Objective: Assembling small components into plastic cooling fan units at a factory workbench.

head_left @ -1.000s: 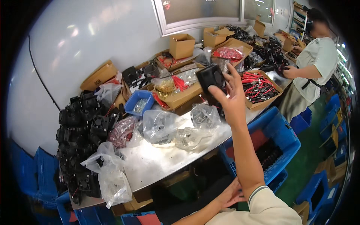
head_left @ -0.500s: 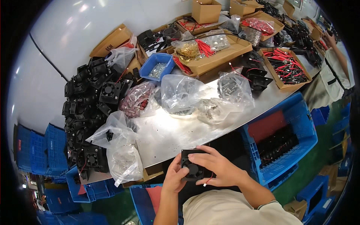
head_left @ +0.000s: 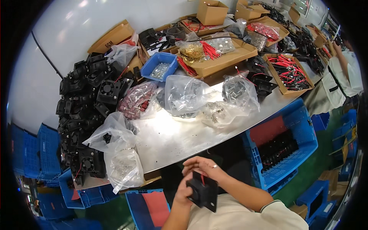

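A black cooling fan (head_left: 207,194) in a square housing is tilted in front of my body, past the table's near edge. My left hand (head_left: 184,190) is closed round its left side, the thumb at the round opening. From the fan a short red wire (head_left: 202,178) runs up to my right hand (head_left: 202,167), whose fingers are bent together above the housing. A small white piece, seemingly the wire's connector (head_left: 214,166), shows against these fingers. The fingertips of my right hand are partly hidden.
Black fans (head_left: 87,164) are heaped at the table's left. Plastic bags (head_left: 185,94) of parts and a blue bin (head_left: 159,65) of small metal pieces stand on the metal table (head_left: 172,142). A blue crate (head_left: 264,172) holding fans is at right. Another person (head_left: 337,86) stands far right.
The fan has turned from showing its blades to a tilted side view and moved slightly lower. My right hand has moved off its face to above it, near the wire.
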The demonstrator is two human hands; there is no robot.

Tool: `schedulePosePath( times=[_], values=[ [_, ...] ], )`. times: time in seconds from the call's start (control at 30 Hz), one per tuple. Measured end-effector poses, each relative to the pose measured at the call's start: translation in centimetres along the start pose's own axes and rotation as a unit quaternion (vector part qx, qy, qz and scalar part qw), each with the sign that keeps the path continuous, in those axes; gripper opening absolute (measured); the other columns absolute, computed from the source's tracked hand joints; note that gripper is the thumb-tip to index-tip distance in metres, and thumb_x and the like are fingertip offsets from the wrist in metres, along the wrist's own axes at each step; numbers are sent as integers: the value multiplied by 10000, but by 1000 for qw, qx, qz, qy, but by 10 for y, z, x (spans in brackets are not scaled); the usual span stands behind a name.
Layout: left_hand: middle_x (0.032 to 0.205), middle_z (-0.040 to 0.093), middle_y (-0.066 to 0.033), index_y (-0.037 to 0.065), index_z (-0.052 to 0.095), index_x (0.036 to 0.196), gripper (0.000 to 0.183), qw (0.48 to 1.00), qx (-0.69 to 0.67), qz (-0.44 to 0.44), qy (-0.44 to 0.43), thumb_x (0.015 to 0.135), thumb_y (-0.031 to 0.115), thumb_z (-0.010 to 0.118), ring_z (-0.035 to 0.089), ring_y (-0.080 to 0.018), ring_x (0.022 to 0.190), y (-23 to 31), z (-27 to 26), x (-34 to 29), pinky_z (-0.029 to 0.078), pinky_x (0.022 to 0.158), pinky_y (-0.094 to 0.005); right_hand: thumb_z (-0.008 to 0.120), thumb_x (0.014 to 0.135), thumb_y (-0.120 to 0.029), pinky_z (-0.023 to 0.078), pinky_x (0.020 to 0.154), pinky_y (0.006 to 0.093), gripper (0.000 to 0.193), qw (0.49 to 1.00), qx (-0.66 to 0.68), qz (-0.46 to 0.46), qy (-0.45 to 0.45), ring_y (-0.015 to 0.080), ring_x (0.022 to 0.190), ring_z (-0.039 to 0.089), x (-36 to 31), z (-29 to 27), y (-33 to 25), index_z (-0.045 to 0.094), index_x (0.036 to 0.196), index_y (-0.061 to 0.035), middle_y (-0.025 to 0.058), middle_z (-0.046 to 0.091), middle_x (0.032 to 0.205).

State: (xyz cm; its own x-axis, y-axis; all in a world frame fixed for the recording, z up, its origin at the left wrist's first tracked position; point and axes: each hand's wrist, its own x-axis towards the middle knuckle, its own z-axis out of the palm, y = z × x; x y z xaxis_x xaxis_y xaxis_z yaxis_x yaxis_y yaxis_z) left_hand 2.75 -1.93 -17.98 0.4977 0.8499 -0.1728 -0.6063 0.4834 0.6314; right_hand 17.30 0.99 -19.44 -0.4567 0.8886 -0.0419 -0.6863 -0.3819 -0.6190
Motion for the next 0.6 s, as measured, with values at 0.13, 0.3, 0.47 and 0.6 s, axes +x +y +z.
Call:
schedulePosePath(
  times=[0.13, 0.3, 0.47, 0.6],
  values=[
    [907, 533, -91, 107, 414, 1317, 671, 978, -51, 159, 123, 859, 580, 539, 508, -226, 703, 46, -2, 22, 453, 561, -320, 525, 950, -465, 426, 1001, 379, 545, 985, 109, 136, 9, 191, 1197, 518, 8, -2, 58, 457, 1356, -107, 55, 537, 1319],
    [1201, 585, -104, 91, 546, 1241, 460, 930, -162, 303, 132, 918, 415, 585, 585, -249, 995, 111, -3, 51, 542, 743, -392, 416, 977, -537, 427, 979, 375, 569, 929, -44, 368, 20, 219, 1152, 543, -5, 12, 98, 488, 1310, -81, 110, 573, 1260],
    [1156, 623, -100, 94, 586, 1206, 397, 909, -224, 343, 72, 911, 357, 619, 608, -258, 1005, 138, 5, 63, 551, 761, -402, 377, 948, -616, 455, 930, 392, 673, 884, 133, 449, -7, 230, 1107, 572, -10, 16, 114, 453, 1336, -71, 111, 573, 1259],
    [1156, 622, -99, 105, 581, 1224, 391, 901, -215, 373, 44, 917, 345, 613, 615, -274, 1016, 152, 5, 70, 555, 787, -417, 418, 965, -560, 497, 892, 368, 631, 868, 223, 443, -41, 228, 1036, 611, -5, 0, 125, 455, 1322, -42, 126, 616, 1170]
  ],
)
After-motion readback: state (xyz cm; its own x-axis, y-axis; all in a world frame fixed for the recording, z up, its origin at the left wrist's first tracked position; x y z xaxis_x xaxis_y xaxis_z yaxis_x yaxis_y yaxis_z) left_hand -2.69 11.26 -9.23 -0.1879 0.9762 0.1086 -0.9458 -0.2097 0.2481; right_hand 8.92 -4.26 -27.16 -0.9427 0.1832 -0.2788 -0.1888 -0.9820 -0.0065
